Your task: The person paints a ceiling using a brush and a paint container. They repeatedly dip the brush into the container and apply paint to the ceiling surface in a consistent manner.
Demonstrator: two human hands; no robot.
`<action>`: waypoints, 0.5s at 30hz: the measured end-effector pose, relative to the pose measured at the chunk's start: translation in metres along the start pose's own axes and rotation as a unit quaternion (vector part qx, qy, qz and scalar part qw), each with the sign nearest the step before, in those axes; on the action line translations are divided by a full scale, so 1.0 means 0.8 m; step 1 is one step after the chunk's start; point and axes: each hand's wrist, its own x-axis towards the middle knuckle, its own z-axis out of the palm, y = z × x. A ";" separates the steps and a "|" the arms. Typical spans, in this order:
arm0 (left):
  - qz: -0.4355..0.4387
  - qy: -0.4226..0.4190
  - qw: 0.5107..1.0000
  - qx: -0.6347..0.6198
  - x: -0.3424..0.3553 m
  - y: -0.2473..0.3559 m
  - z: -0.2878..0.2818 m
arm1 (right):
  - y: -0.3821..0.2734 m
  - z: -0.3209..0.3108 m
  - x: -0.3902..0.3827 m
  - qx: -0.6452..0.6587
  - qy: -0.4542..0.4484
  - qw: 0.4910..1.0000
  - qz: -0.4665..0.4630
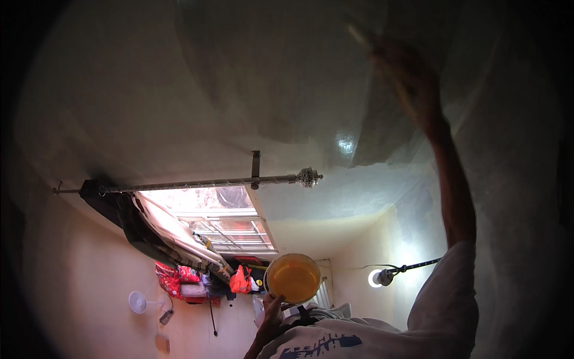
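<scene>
Low in the view, my left hand (274, 310) grips the near-left rim of a round bucket (293, 276). Its inside looks yellow-orange; how much liquid it holds is hard to tell. My right arm is raised high at the right. Closed around a paintbrush (360, 36), my right hand (412, 81) is dark and smeared by motion. The brush's pale tip points up and left against the grey painted surface (269, 78), and part of its handle shows below the fingers. Darker, wet-looking patches lie around the brush. Whether the tip touches the surface is unclear.
A curtain rod (221, 182) with an ornate end runs across the left half, held by a bracket. Dark and light curtains (161, 224) hang beside a bright window (224, 218). A lit bulb (378, 277) hangs at the right. Red bags (170, 280) and an orange cloth (241, 280) lie beyond the bucket.
</scene>
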 end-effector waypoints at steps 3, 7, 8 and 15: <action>-0.021 0.036 0.999 -0.001 -0.005 0.000 0.000 | -0.023 0.051 -0.114 0.107 -0.003 0.978 0.177; -0.048 0.023 0.998 0.017 0.005 -0.004 -0.002 | -0.075 0.093 -0.249 0.117 0.044 0.953 0.277; -0.044 0.032 0.998 0.024 0.008 -0.008 -0.004 | -0.091 0.104 -0.282 0.156 0.052 0.906 0.389; -0.020 0.010 0.998 0.052 0.021 -0.006 0.004 | -0.204 0.120 -0.357 0.390 0.003 0.684 0.617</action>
